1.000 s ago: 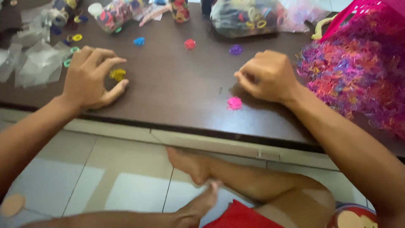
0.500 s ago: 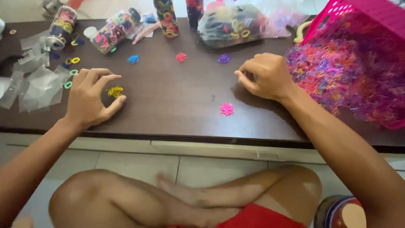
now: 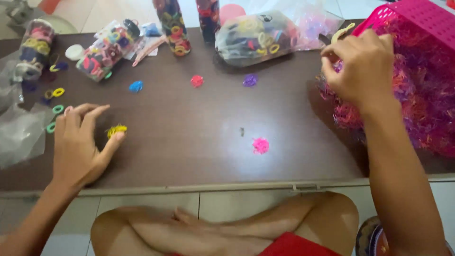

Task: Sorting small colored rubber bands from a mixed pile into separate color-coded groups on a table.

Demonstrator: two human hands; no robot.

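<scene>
Looking from the left edge, we see crumpled clear plastic bags [image 3: 21,135] and loose yellow and green rings [image 3: 56,101] on the dark brown worktop [image 3: 199,142]. Our left hand [image 3: 78,147] rests there palm down, fingers spread and loosely curved, gripping nothing; its thumb tip touches a small yellow clump of bands [image 3: 116,129], which is roundish with no clear long axis. Behind it, a clear jar of coloured rings [image 3: 105,50] lies on its side, its long axis running from near left to far right, cap end far. Small blue [image 3: 136,86], red [image 3: 196,81] and purple [image 3: 250,80] clumps sit in a row across the middle, with a pink clump [image 3: 260,145] nearer us. A stuffed plastic bag [image 3: 263,37] lies at the far edge. Our right hand [image 3: 362,71] is curled, fingertips pinched together above the heap of pink and purple bands [image 3: 422,104] beside the pink basket [image 3: 417,19]; we cannot tell whether it grips any.
</scene>
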